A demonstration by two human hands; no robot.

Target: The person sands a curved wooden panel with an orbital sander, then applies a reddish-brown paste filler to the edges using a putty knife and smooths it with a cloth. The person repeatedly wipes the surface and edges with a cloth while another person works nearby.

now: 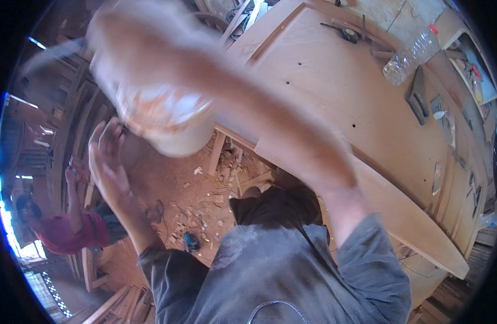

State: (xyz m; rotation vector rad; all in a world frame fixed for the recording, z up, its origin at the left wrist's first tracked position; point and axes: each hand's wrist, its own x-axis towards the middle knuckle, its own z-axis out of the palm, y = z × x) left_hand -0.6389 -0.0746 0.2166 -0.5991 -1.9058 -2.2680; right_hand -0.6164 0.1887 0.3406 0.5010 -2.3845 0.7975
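Note:
A whitish plastic tub [186,132], smeared orange-brown on its upper part, is left of the workbench, above the chip-strewn ground. My right arm reaches across to the upper left. My right hand [132,46] is over the tub's far side, so smeared by motion that its fingers and anything in them cannot be made out. Beside the tub's left side is my left hand [108,156], fingers extended and slightly bent, with nothing seen in it. Whether its fingertips touch the tub is unclear.
A large wooden workbench [324,92] fills the right side, bearing a clear plastic bottle [413,56], a hand plane [417,97] and small tools. Wood scraps and a blue power tool [191,242] lie on the ground. A person in a red shirt [73,232] is at the left.

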